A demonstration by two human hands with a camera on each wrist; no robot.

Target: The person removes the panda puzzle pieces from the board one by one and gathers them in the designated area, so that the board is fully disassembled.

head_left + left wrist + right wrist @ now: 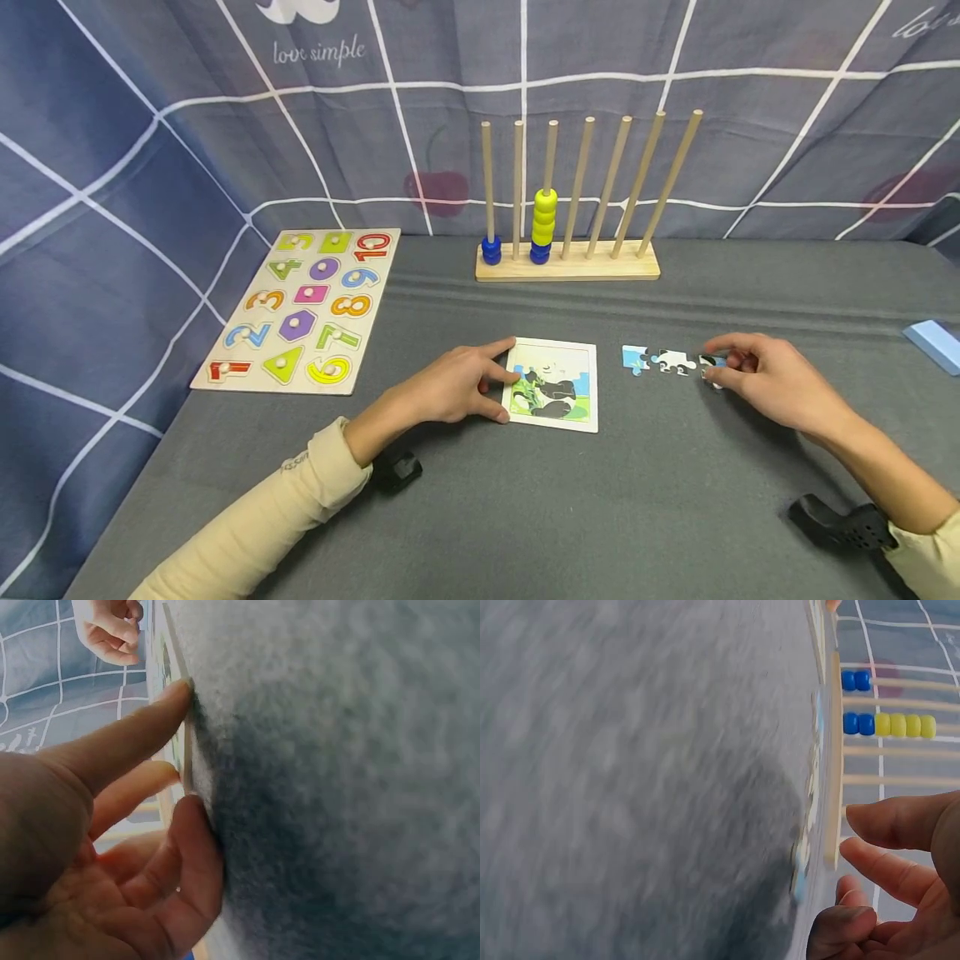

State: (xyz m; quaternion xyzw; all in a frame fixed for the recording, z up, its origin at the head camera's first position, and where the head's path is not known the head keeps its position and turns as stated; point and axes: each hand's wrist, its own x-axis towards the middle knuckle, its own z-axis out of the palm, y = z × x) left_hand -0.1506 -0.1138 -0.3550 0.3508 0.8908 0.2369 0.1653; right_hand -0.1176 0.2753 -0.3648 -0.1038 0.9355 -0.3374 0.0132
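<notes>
A panda puzzle board (570,417) lies flat on the grey table (525,517). My left hand (468,385) rests against its left edge, with the index finger on the top corner and the thumb at the bottom corner; the left wrist view shows those fingertips (180,691) touching the board's thin edge (186,761). To the right lie a loose blue piece (636,359) and a white piece (675,362). My right hand (757,371) curls over a third piece (708,363), thumb and index finger pinching it on the table. The right wrist view is blurred, and the piece row (804,847) shows edge-on.
A wooden number-and-shape board (300,308) lies at the left. A wooden peg rack (567,260) with blue beads (491,249) and yellow beads (544,218) stands at the back. A light blue block (933,343) sits at the right edge. Checked cloth hangs behind.
</notes>
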